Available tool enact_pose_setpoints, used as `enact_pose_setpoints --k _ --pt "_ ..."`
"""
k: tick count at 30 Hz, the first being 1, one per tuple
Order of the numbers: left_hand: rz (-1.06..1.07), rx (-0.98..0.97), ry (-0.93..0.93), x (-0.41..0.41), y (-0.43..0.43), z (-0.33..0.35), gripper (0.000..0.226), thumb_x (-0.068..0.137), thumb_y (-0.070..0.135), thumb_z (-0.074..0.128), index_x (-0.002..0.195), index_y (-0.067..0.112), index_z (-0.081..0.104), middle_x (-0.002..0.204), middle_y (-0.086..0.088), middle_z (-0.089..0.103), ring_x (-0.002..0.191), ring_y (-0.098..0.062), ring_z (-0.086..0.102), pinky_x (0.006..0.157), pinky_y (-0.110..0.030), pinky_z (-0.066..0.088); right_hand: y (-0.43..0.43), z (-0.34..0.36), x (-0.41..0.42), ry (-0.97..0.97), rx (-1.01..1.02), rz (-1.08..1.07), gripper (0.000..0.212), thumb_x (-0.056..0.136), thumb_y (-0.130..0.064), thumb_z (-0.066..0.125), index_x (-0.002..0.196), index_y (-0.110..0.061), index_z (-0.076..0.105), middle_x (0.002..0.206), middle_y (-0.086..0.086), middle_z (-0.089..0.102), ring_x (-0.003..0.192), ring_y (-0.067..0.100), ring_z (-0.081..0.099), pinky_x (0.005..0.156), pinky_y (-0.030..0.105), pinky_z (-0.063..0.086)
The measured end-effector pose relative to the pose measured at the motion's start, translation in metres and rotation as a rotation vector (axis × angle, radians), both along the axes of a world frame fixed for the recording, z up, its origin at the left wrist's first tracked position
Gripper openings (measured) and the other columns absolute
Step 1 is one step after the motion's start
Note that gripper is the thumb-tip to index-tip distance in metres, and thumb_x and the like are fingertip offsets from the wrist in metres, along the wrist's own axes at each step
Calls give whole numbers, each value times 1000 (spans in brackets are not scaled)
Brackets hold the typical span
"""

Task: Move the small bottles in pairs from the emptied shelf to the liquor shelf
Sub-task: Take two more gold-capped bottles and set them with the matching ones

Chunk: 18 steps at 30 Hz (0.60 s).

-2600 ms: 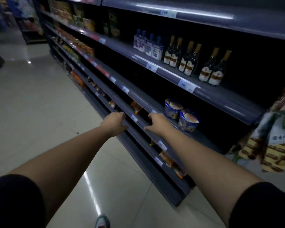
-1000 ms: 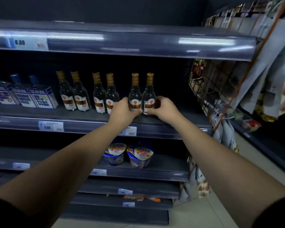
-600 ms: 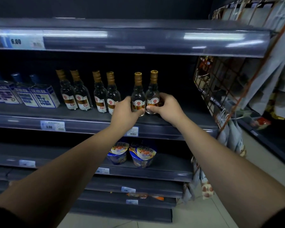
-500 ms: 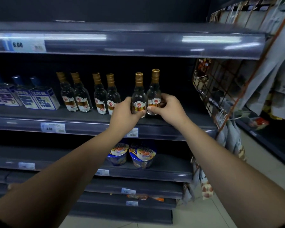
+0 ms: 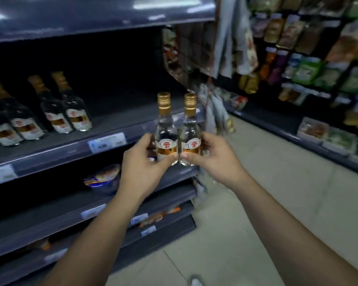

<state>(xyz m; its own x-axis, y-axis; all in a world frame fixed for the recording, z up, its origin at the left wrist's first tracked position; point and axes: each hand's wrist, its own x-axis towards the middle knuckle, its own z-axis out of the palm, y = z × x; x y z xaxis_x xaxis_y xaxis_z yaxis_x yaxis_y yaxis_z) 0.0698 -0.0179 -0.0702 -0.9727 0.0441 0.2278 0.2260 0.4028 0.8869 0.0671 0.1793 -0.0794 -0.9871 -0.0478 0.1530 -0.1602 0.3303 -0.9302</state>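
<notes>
Bottles are the business here, and the biggest thing that bears on them is the grey shelf [image 5: 56, 141] at the left, where four of the same gold-capped kind [image 5: 67, 112] stand in upright pairs near the front edge. That pairing suits the task, which asks for two at a time, so each pair can be taken without disturbing its neighbours. Below it, a lower shelf holds a blue tub [image 5: 103, 178] (a lidded snack cup, by the look of it), which has no part in the job.

Next in size come the arms, both reaching forward to meet in front of the shelf's right end. The left hand [image 5: 142, 165] curls its fingers around the left bottle [image 5: 165, 133], thumb across the lower label; the right hand [image 5: 210, 155] does the same to the right bottle [image 5: 190, 133]. Each grip is closed low on the body, leaving necks and caps free.

Both bottles are upright, clear of the shelf in mid-air, and pressed side to side, likely so each steadies the other and neither swings or clinks loose. My judgement is that this is the carrying step, with the liquor shelf not yet reached.
</notes>
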Motion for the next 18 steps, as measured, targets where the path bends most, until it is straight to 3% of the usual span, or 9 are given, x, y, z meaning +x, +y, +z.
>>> enact_pose_setpoints --k 3,6,9,12,18 --pt "-142 1 -52 28 39 -19 36 75 25 87 105 29 68 95 15 77 87 1 72 82 -34 61 37 -24 60 -50 0 -157 28 80 -24 86 104 -26 73 102 -5 79 97 10 73 91 36 58" --pt "-286 -15 -97 54 90 -29 37 74 23 88 106 27 70 97 11 77 89 -1 73 84 -35 61 79 -35 118 -107 18 -290 29 82 -28 84 108 -21 74 105 -4 79 99 14 73 92 41 59" --pt "-433 -9 -117 82 153 -30 38 72 21 89 104 26 70 96 9 78 91 -7 73 87 -41 61 129 -31 178 -129 8 -459 29 83 -29 84 109 -21 73 103 -7 79 96 5 72 87 25 57" --pt "-579 -38 -96 113 227 -22 39 72 20 89 105 25 68 97 10 76 93 -6 72 89 -35 60 183 -23 236 -124 3 -597 30 84 -27 82 112 -22 72 103 -9 77 94 -1 68 76 4 48" --pt "-830 -74 -42 188 395 -8 38 74 30 88 107 31 68 97 17 73 96 3 67 81 -16 50 315 -12 341 -53 3 -867 34 82 -26 84 113 -21 73 101 -10 76 94 -4 67 73 3 48"
